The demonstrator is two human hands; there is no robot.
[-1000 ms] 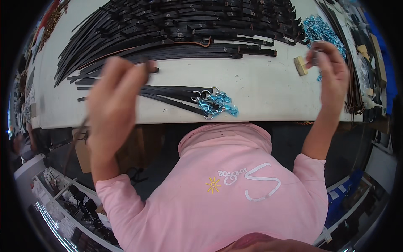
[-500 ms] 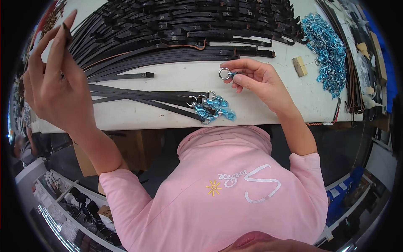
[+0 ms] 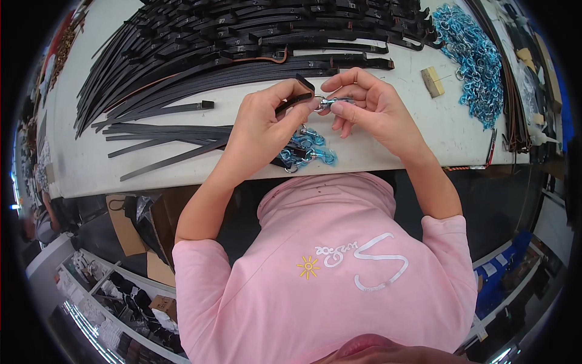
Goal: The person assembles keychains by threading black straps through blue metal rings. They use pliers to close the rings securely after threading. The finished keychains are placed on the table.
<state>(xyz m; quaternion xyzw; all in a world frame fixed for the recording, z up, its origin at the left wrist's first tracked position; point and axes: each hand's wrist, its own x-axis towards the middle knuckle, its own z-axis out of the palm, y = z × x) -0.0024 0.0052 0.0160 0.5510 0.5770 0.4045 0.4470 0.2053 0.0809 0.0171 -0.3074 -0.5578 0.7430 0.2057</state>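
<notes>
Close together over the table's middle, both my hands are closed on parts. My left hand [image 3: 262,121] grips a black leather strap [image 3: 295,101] near its end, which bends back and shows a brown underside. Between thumb and fingers, my right hand [image 3: 377,116] pinches a metal snap hook [image 3: 333,102] by its body. The hook's ring meets the strap's end; whether the strap passes through it I cannot tell. Below my hands lie black straps [image 3: 167,134] with snap hooks in blue film [image 3: 310,144] at their right ends, partly hidden by my left hand.
Many black straps [image 3: 200,45] cover the far side of the white table [image 3: 376,162]. A heap of blue-wrapped hooks [image 3: 470,60] lies at the right, beside brown straps [image 3: 515,121]. Nearer stands a yellowish block [image 3: 432,82] with a thin needle-like rod. One strap [image 3: 182,110] lies apart.
My left hand has come from the upper left to the middle, bringing a strap end to the ring. My right hand keeps the snap hook in nearly the same place.
</notes>
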